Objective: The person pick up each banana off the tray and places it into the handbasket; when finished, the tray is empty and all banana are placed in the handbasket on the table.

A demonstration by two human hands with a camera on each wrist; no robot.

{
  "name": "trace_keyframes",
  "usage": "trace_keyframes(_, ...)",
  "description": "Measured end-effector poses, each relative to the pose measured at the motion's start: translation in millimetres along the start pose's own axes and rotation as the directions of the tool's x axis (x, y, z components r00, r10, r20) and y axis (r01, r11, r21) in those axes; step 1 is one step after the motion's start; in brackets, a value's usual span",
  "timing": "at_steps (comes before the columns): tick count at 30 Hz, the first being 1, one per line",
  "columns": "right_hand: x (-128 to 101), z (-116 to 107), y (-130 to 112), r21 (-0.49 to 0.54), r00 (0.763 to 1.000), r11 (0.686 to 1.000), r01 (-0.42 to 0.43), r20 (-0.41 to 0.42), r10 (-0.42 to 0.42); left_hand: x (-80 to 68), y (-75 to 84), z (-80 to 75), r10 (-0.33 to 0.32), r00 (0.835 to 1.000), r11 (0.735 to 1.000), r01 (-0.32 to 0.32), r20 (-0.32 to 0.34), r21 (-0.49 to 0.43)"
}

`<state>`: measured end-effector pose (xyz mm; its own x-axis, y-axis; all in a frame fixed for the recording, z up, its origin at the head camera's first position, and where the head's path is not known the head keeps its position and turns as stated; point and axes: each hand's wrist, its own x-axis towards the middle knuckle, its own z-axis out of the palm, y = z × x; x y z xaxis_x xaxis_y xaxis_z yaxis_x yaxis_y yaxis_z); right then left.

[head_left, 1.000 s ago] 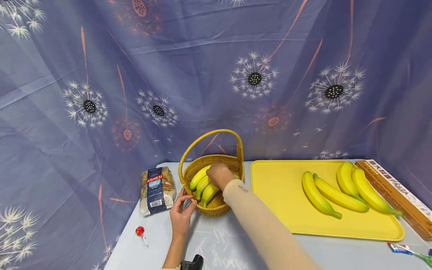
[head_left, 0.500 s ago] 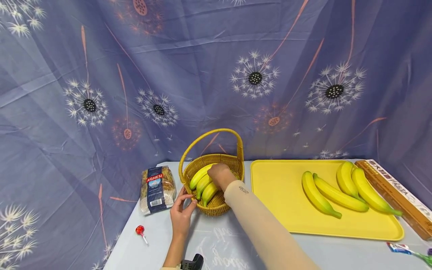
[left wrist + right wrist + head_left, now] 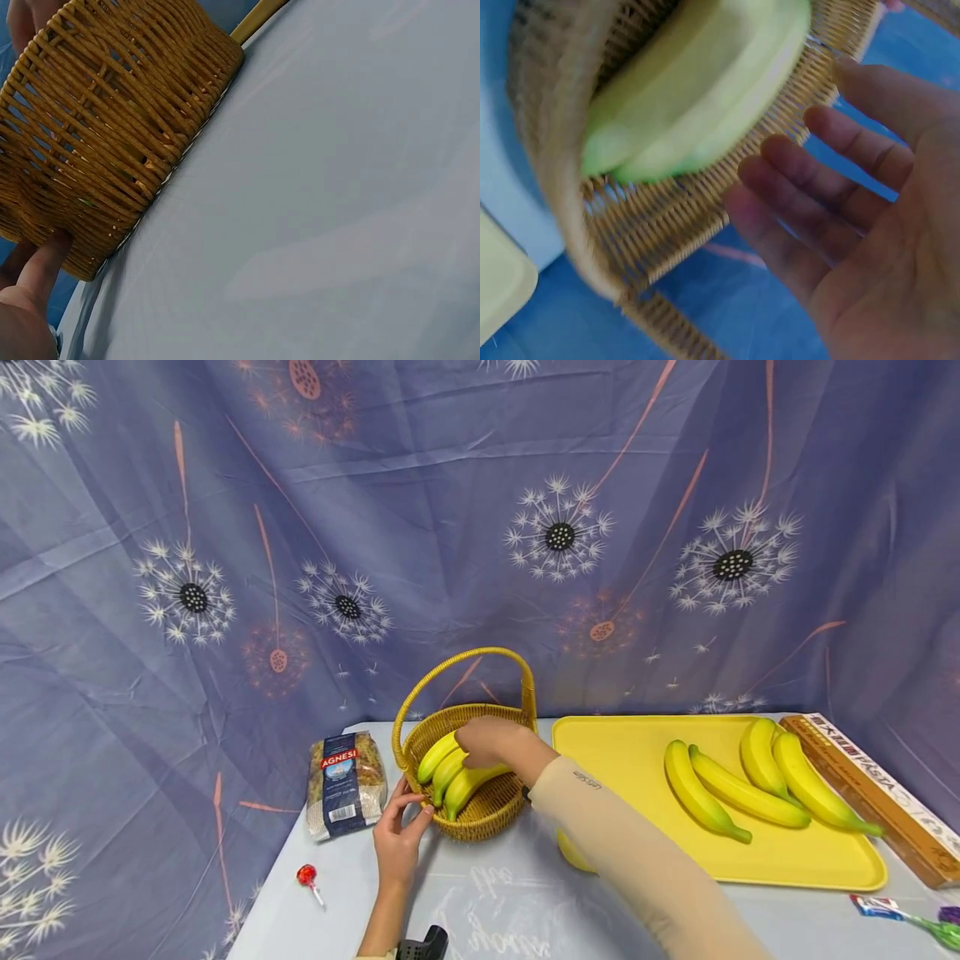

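Observation:
A yellow wicker basket (image 3: 480,831) with a tall hoop handle stands on the table, holding three bananas (image 3: 468,782) side by side. My left hand (image 3: 397,843) grips the basket at its near left side, index finger at the rim and thumb against the outer wall. In the left wrist view a fingertip presses the woven wall (image 3: 112,120). Above the bananas is my right hand (image 3: 498,743). The right wrist view shows that hand (image 3: 870,202) with loosely extended fingers and nothing in them, apart from the bananas (image 3: 697,90).
Right of the basket lies a yellow tray (image 3: 615,756) with several bananas (image 3: 697,793) on its right half. A long pasta box (image 3: 873,802) lies along its far right side. On the left are an Agnesi pasta bag (image 3: 345,789) and a red lollipop (image 3: 306,875). A patterned curtain hangs behind.
My right hand has let go of the bananas and drawn back slightly to the right, uncovering more of the nearest one. My left hand stays at the basket.

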<state>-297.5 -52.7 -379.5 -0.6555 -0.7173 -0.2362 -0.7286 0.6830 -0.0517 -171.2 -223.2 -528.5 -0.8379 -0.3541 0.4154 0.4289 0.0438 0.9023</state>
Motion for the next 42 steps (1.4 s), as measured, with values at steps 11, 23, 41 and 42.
trace_keyframes(11, -82, 8, 68, 0.236, 0.985, 0.97, 0.063, -0.17, -0.023, 0.1, -0.4, -0.9, -0.002, 1.0, 1.0, 0.001, 0.005, 0.026)
trace_keyframes(23, -177, 71, 139, 0.288, 0.962, 0.945, -0.158, -0.172, 0.213, -4.7, -0.6, -3.4, -0.021, 1.0, 0.999, 0.021, -0.004, 0.033)
trace_keyframes(41, -244, 126, 177, 0.355, 0.798, 0.767, -0.535, -0.086, 0.597, -0.4, -3.4, -4.2, -0.001, 1.0, 1.0, 0.001, 0.006, 0.008)
trace_keyframes(42, -244, 126, 177, 0.352, 0.796, 0.766, -0.538, -0.086, 0.599, 0.1, -2.8, -3.0, -0.002, 1.0, 1.0, 0.002, 0.003, 0.004)
